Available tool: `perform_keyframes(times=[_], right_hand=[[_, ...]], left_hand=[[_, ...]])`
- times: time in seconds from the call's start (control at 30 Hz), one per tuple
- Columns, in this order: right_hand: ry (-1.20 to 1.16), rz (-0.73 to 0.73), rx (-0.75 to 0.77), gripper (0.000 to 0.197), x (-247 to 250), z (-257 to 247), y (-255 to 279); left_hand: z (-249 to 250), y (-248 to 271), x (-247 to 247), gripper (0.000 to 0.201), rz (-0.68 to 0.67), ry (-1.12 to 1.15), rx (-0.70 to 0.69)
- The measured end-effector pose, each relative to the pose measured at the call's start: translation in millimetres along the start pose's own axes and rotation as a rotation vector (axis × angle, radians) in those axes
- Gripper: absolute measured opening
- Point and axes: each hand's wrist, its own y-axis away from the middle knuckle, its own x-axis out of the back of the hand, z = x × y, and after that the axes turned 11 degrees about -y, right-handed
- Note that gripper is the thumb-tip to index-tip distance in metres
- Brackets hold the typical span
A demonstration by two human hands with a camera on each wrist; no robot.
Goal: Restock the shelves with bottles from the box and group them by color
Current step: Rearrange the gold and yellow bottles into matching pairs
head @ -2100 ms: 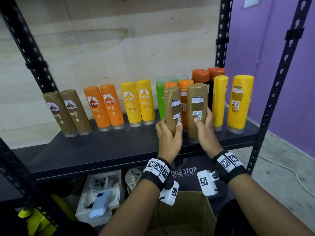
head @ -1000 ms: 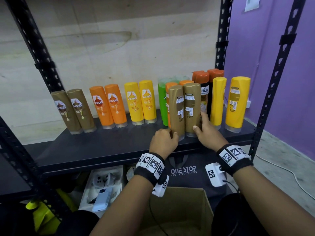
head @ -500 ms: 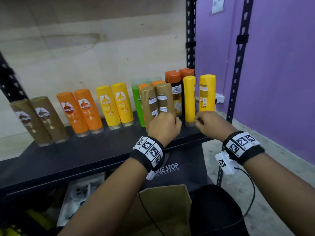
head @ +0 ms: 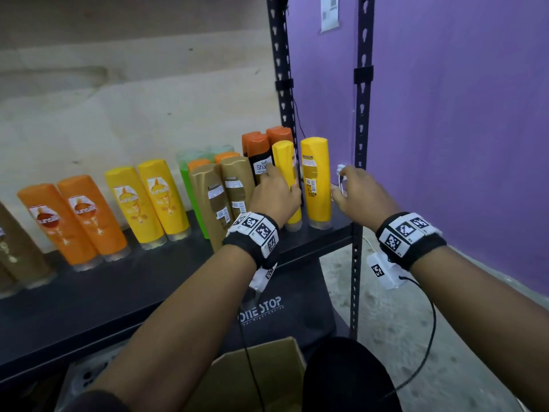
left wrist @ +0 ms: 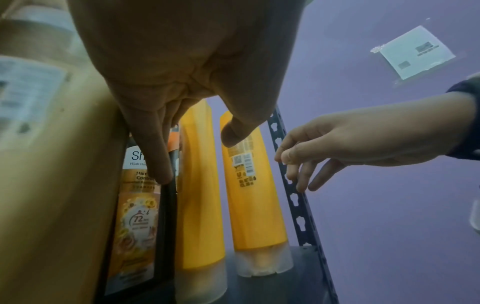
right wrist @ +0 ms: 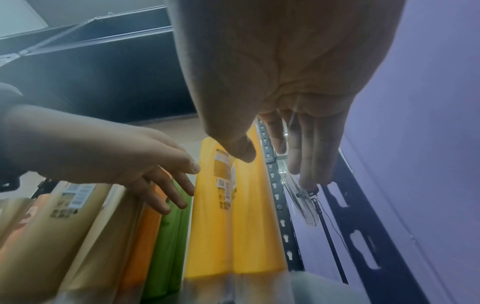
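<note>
Cardboard box (head: 261, 379) sits low at the bottom edge under the shelf (head: 124, 295), flap open; its inside is cut off, contents can't be told. Bottles stand on the shelf in colour pairs: two orange bottles (head: 74, 221), two yellow bottles (head: 148, 200), a green bottle (head: 190, 185) mostly hidden behind two brown bottles (head: 222, 197), then a black bottle with orange cap (head: 258, 156), then two more yellow bottles at the right end (head: 315, 179). Another brown pair at far left is cut off by the frame. Left hand (head: 274, 193) reaches between brown and right yellow bottles, fingers straight, grasping nothing. Right hand (head: 361, 191) hovers just right of the last yellow bottle, fingers loose, holding nothing. Both wrist views are blurry; labels are mostly unreadable.
</note>
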Motion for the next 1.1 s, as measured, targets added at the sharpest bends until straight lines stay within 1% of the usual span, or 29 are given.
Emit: perform_keyframes(times=[0.03, 0.1, 0.17, 0.23, 0.33, 0.43, 0.57, 0.67, 0.77, 0.87, 0.97, 1.1], right_hand=[[-0.02, 0.005, -0.001, 0.051, -1.0, -0.6, -4.4], [-0.057, 0.014, -0.001, 0.064, -2.9, -3.0, -13.8], [-0.112, 0.027, -0.001, 0.072, -6.4, -4.9, -22.3], [-0.191, 0.034, 0.005, 0.076, -12.4, -4.2, -29.4], [-0.319, 0.057, 0.026, 0.073, -24.4, 0.2, -35.3], [-0.391, 0.074, 0.056, 0.069, -35.8, 6.6, -38.2], [-0.412, 0.078, 0.107, 0.064, -47.5, 11.8, -40.2], [-0.417, 0.091, 0.115, 0.061, -51.7, 12.2, -40.6], [-0.445, 0.11, 0.13, 0.058, -52.5, 10.6, -37.4], [-0.504, 0.157, 0.113, 0.055, -53.0, 6.2, -28.8], [-0.612, 0.218, 0.09, 0.053, -52.1, -0.2, -17.6], [-0.723, 0.264, 0.084, 0.049, -48.7, -19.0, -2.2]], left_hand=[[1.2, -3.4, -0.9, 0.077, -0.009, 0.027, 0.01], [3.8, -10.6, -3.1, 0.089, -0.018, 0.102, 0.022], [6.0, -17.1, -6.2, 0.092, -0.014, 0.18, 0.035], [7.5, -22.9, -11.0, 0.092, 0.001, 0.255, 0.041], [5.6, -26.9, -20.9, 0.087, 0.031, 0.37, 0.054], [2.1, -27.5, -31.9, 0.082, 0.032, 0.423, 0.071], [1.1, -27.1, -39.7, 0.071, 0.011, 0.437, 0.093], [2.7, -26.1, -39.6, 0.06, 0.022, 0.462, 0.082], [3.4, -21.1, -36.0, 0.057, 0.046, 0.477, 0.065], [3.4, -7.9, -31.6, 0.059, 0.098, 0.518, 0.029], [2.0, 7.1, -25.3, 0.064, 0.186, 0.585, 0.008], [-0.3, 25.3, -10.8, 0.065, 0.278, 0.672, -0.012]])
